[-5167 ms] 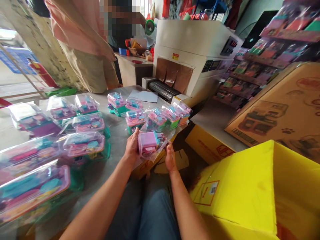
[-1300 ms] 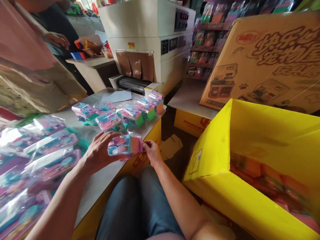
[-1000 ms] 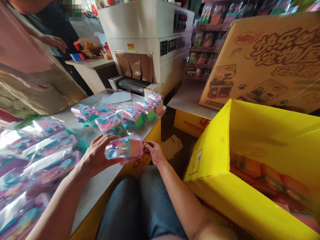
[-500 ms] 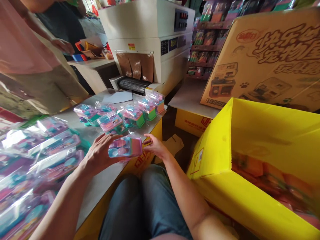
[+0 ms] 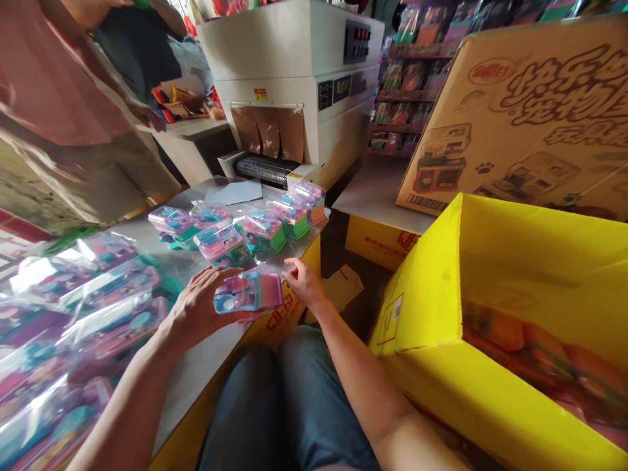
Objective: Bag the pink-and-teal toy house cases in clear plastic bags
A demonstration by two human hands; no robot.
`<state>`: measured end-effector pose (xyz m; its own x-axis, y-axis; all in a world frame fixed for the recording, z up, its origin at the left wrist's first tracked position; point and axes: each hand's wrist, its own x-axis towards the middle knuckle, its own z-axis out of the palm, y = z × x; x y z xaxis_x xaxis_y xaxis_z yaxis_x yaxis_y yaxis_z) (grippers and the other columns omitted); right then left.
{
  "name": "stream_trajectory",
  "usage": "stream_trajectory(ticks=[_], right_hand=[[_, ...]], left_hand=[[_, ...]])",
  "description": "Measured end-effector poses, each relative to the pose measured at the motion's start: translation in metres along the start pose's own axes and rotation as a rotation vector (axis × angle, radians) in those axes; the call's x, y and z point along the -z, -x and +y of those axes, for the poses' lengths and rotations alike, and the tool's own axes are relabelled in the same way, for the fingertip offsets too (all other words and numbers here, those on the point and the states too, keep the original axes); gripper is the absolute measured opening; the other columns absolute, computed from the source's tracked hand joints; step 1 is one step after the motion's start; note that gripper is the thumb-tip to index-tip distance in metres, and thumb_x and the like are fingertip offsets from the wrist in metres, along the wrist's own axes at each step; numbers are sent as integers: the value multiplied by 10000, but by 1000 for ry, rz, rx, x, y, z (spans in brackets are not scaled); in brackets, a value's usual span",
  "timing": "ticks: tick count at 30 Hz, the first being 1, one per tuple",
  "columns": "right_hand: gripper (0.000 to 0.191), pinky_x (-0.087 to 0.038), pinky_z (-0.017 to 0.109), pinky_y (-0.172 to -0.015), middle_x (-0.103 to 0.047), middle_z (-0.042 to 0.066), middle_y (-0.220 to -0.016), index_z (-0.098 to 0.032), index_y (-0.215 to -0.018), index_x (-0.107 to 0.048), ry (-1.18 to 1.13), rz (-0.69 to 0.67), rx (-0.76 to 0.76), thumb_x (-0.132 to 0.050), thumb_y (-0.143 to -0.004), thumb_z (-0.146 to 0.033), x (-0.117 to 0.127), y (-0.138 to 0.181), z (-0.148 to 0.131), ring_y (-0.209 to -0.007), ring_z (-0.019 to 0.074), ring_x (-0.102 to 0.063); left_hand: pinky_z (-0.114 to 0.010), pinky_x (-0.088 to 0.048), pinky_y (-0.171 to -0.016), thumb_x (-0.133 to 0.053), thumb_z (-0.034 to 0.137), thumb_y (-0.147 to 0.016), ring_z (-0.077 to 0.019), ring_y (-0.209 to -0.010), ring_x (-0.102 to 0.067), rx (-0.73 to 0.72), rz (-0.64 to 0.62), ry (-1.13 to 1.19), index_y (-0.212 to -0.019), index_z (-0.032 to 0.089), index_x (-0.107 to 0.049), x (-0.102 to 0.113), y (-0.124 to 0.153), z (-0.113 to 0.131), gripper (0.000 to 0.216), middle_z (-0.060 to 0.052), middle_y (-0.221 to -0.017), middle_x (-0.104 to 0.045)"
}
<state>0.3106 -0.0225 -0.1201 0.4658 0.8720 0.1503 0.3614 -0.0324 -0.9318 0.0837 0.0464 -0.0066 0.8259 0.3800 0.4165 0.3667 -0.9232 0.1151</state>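
My left hand (image 5: pixel 199 306) grips a small pink and teal toy box (image 5: pixel 248 293) wrapped in clear film, holding it over the near edge of the grey table (image 5: pixel 206 353). My right hand (image 5: pixel 305 282) hovers just right of the box with its fingers loosely spread and nothing in them; it is close to the film's end. Several similar wrapped toy boxes (image 5: pixel 265 229) stand in a row on the table beyond my hands. My legs in jeans are below.
A big open yellow carton (image 5: pixel 441 366) stands at my right with packed toys inside. A white shrink-wrap machine (image 5: pixel 289 91) sits behind the table. Larger wrapped toy sets (image 5: pixel 83 294) crowd the left. A person in a pink top (image 5: pixel 53 85) stands at the far left.
My right hand has let go of the box's right end and opened, lifting slightly away. My left hand keeps the box in about the same place. The other person's hand moved right.
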Motion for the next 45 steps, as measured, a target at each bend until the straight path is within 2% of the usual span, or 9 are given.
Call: stream_trajectory(ticks=[4, 11, 16, 21, 25, 27, 33, 38, 45], right_hand=[[231, -516, 282, -776, -693, 29, -868, -191, -1078, -659, -25, 51, 25, -596, -872, -274, 6, 4, 4, -792, 164, -656], [311, -520, 267, -707, -666, 4, -859, -196, -1113, -634, -305, -129, 1, -614, -846, -354, -3, 7, 10, -722, 140, -649], [249, -505, 296, -742, -676, 12, -815, -197, -1038, -660, -165, -94, 31, -616, -823, -315, -11, 3, 1, -773, 169, -647], [269, -511, 314, -716, -688, 51, -842, -168, -1043, -654, -138, -141, 99, -585, -840, -331, -16, -8, -23, -769, 187, -658], [297, -524, 317, -733, -697, 63, -867, -166, -1066, -658, -148, -197, 97, -588, -860, -368, -20, 16, -28, -782, 193, -664], [287, -533, 322, -751, -716, 69, -886, -176, -1061, -671, -153, -260, 57, -595, -866, -371, -21, 39, -24, -806, 204, -678], [228, -550, 345, -819, -752, 71, -945, -221, -997, -716, -87, -344, 6, -606, -865, -371, -14, 85, -6, -879, 238, -712], [290, -557, 364, -860, -757, 96, -996, -230, -1017, -726, -84, -316, -1, -592, -876, -445, -6, 72, 10, -938, 263, -718], [307, -567, 366, -840, -762, 97, -978, -242, -986, -740, -27, -281, -3, -586, -864, -478, -25, 79, 30, -923, 277, -723]], left_hand=[[-478, -496, -984, -727, 612, -736, -331, -1145, -626, 14, 1, 7, -1309, 241, -501, -2, 1, -2, 719, -118, -1206, -655], [-465, -449, -1024, -749, 560, -735, -325, -1165, -607, 0, -52, -35, -1326, 245, -493, 2, -4, -6, 717, -128, -1234, -654], [-455, -387, -1063, -762, 398, -744, -302, -1162, -608, 89, -261, -154, -1304, 196, -533, 18, -12, -16, 638, -137, -1258, -641], [-452, -446, -979, -786, 485, -669, -338, -1196, -542, 264, -441, -154, -1427, 230, -441, 36, -17, -45, 871, -133, -1328, -563], [-473, -401, -1040, -664, 651, -733, -360, -1278, -454, 329, -266, -156, -1503, 176, -325, 39, -47, -76, 966, -185, -1414, -463], [-518, -384, -1042, -649, 652, -747, -401, -1293, -427, 442, -266, -238, -1509, 132, -306, 32, -70, -90, 984, -225, -1428, -440], [-579, -391, -1019, -791, 532, -654, -434, -1305, -437, 617, -520, -305, -1474, 133, -347, -5, -112, -111, 1014, -258, -1434, -466], [-527, -449, -982, -857, 434, -576, -393, -1192, -554, 667, -552, -276, -1347, 176, -513, 1, -102, -134, 883, -196, -1333, -588], [-667, -397, -952, -857, 185, -522, -482, -1252, -454, 718, -557, -379, -1333, 173, -533, 37, -79, -181, 873, -245, -1366, -529]])
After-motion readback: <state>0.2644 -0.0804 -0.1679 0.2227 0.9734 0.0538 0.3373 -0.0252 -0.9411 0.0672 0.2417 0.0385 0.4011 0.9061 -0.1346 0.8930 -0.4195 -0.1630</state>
